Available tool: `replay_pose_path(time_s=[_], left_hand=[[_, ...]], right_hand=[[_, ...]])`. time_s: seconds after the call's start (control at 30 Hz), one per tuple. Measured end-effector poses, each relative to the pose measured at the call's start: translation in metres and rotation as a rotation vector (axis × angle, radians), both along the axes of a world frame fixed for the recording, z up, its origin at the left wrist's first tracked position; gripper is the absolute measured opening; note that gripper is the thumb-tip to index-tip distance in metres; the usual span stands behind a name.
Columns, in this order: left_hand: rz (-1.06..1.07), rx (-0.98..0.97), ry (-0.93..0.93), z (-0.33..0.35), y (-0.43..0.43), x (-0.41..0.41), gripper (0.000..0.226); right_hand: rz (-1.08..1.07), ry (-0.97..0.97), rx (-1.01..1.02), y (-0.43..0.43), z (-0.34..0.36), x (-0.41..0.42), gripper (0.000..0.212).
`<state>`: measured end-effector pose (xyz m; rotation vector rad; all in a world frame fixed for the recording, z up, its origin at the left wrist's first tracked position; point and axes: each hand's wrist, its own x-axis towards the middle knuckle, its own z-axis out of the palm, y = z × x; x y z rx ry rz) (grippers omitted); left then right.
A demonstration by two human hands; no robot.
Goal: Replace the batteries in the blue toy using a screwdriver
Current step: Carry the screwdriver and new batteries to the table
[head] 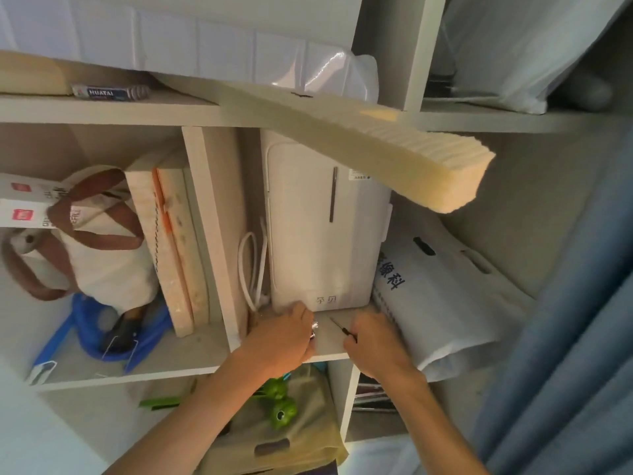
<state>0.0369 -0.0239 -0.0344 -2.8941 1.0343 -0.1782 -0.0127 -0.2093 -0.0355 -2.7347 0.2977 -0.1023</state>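
1. I see a white shelving unit (205, 108) from above, with both bare arms reaching up from 6 o'clock to the lip of the middle shelf.
2. My left hand (284, 337) is curled closed at the shelf edge. Something small and silvery (313, 329) glints at its fingertips; I judge the fingers are pinched on it, but it is too small to name.
3. My right hand (373, 344), just to the 3 o'clock side of the left, is closed around the dark handle of a thin screwdriver (339, 326). The shaft points toward 10 o'clock, lying low over the shelf board, probably so the tip is ready to use.
4. A white appliance (322, 228) stands upright directly at 12 o'clock of both hands, with a coiled white cord (251, 269) beside it at 9 o'clock.
5. A pack of batteries (109, 92) labelled HUATAI lies on the top shelf at 11 o'clock, well apart from the hands, likely the replacement cells.
6. A blue plastic object (85, 334) sits in the left compartment at 9 o'clock, partly under a canvas bag (102, 241). I cannot tell whether it is the blue toy; no toy is clearly in hand.
7. A foam slab (376, 145) juts out overhead at 1 o'clock.
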Motion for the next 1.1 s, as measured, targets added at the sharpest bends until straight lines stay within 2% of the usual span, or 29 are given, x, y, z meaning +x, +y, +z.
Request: replay_pose_path(time_s=[0.1, 0.2, 0.33, 0.5, 0.6, 0.73, 0.97, 1.1], left_hand=[[0.036, -0.018, 0.031, -0.003, -0.002, -0.003, 0.023], [0.060, -0.027, 0.074, -0.001, -0.002, -0.005, 0.018], [0.133, -0.074, 0.087, 0.006, 0.000, -0.021, 0.015], [0.244, -0.392, 0.218, 0.019, 0.018, -0.071, 0.011], [0.332, -0.553, 0.207, 0.027, 0.049, -0.107, 0.013], [0.478, -0.679, 0.146, 0.033, 0.119, -0.165, 0.007], [0.787, -0.740, -0.012, 0.053, 0.264, -0.283, 0.007], [0.987, -0.772, -0.078, 0.064, 0.347, -0.370, 0.012]], right_hand=[[-0.002, 0.024, 0.055, 0.001, 0.002, -0.004, 0.027], [0.027, 0.008, 0.098, 0.000, 0.008, -0.014, 0.014], [0.079, -0.031, 0.167, -0.001, 0.019, -0.027, 0.013], [0.227, -0.116, 0.354, 0.002, 0.028, -0.047, 0.009], [0.377, -0.128, 0.489, 0.022, 0.036, -0.063, 0.011], [0.597, -0.164, 0.470, 0.073, 0.055, -0.084, 0.023], [0.966, -0.250, 0.407, 0.220, 0.075, -0.121, 0.014], [1.109, -0.256, 0.463, 0.330, 0.081, -0.164, 0.012]])
